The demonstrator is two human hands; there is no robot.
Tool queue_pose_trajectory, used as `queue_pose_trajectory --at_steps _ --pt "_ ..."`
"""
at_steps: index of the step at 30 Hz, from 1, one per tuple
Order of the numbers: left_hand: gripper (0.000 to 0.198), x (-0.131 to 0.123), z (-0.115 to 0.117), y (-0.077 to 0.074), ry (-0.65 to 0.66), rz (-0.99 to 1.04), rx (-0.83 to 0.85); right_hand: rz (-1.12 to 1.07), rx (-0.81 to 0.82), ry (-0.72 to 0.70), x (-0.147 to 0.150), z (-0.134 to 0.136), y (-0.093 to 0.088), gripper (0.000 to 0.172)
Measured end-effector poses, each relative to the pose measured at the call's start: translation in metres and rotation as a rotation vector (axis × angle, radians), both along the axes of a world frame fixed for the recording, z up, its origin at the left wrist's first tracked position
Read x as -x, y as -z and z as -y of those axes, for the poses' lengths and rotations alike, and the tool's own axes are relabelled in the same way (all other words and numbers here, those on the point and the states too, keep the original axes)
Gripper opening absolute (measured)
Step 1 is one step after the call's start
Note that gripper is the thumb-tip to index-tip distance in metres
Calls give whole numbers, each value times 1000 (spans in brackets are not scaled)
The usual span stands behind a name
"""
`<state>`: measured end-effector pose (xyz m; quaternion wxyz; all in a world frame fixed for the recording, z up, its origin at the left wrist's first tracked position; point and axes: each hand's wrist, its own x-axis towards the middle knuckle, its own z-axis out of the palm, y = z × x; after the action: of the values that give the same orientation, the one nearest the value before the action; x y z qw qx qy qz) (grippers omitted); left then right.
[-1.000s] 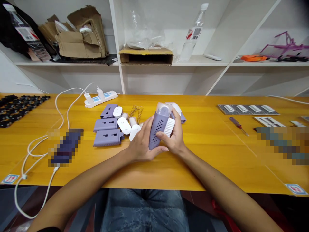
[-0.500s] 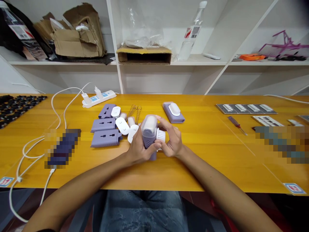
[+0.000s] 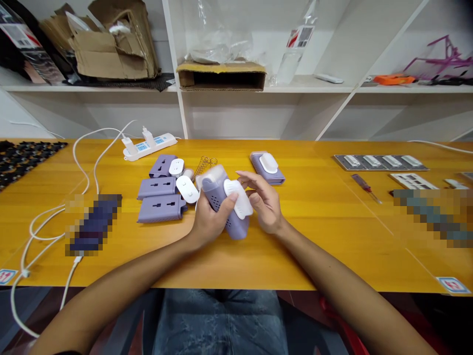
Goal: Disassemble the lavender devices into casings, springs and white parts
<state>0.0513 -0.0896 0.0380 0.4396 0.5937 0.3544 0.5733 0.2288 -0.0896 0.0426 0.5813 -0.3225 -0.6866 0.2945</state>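
Purple casing point(image 3: 217, 195): our left hand point(image 3: 209, 220) is gripping one; our right hand point(image 3: 267, 203) is hovering, fingers loose. Three purple shells point(image 3: 148, 189) are lying leftward.

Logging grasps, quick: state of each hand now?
Left hand: closed, holding the purple case.
Right hand: open, holding nothing, beside the white piece.
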Motion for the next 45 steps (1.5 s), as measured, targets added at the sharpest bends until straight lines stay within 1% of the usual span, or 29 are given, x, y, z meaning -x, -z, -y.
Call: queue_pose_trajectory --at_steps 3,5,7,8,9,10,12,13,14,16,18,21,24,28,30,31,33,35,37,38,40,42,43,44,45 --pt "57 3 -10 -8 -114 71 -25 -9 48 52 7 1 -3 60" --pt "61 5 -17 -13 -179 107 -41 -56 122 121 12 -1 -3 61" --pt "63 7 -23 -15 -235 123 -54 -147 257 164 15 -5 -1 58" --pt "63 8 -25 -15 -258 126 -62 -199 352 142 15 -7 0 56" --pt "64 9 -26 -14 -276 128 -71 -247 461 80 16 -9 1 56" --pt "65 10 -27 -13 -287 127 -82 -285 573 -17 16 -11 1 56" --pt "70 10 -28 -12 -287 122 -107 -338 760 -247 16 -13 2 53" --pt "72 10 -27 -12 -275 116 -118 -361 816 -338 16 -13 2 51" --pt "75 10 -26 -12 -254 111 -131 -389 845 -394 15 -13 2 48" --pt "79 10 -23 -14 -187 101 -176 -463 842 -408 14 -13 1 44" --pt "82 12 -21 -18 -122 93 -245 -536 809 -346 11 -15 1 39" --pt "81 18 -19 -20 -115 33 -332 -611 751 -218 1 -23 -1 27" --pt "81 20 -19 -15 -104 -51 -343 -618 720 -121 -9 -31 -6 20" --pt "76 19 -24 -6 -33 -107 -257 -652 702 -45 -16 -36 -14 26" --pt "78 19 -26 -3 -41 -176 -246 -667 704 -25 -18 -37 -16 32" --pt "80 20 -27 -2 -53 -215 -272 -663 703 -17 -19 -38 -16 34" --pt "84 21 -26 -3 -70 -287 -383 -622 684 2 -22 -38 -16 37" --pt "91 21 -23 -4 -52 -340 -516 -562 654 25 -26 -40 -15 38" --pt "100 19 -16 -5 -6 -367 -570 -524 638 57 -29 -41 -15 40" --pt "102 17 -11 -4 26 -366 -543 -521 638 76 -30 -41 -16 41" --pt "104 12 0 -2 123 -322 -391 -532 642 100 -31 -39 -17 42" --pt "99 6 11 3 280 -216 -114 -520 655 97 -29 -36 -19 43" --pt "101 3 14 6 365 -163 25 -496 666 87 -27 -33 -20 44" --pt "103 1 17 9 443 -112 130 -462 675 77 -24 -31 -21 46" --pt "104 -1 18 12 510 -71 199 -422 683 67 -21 -28 -21 49"
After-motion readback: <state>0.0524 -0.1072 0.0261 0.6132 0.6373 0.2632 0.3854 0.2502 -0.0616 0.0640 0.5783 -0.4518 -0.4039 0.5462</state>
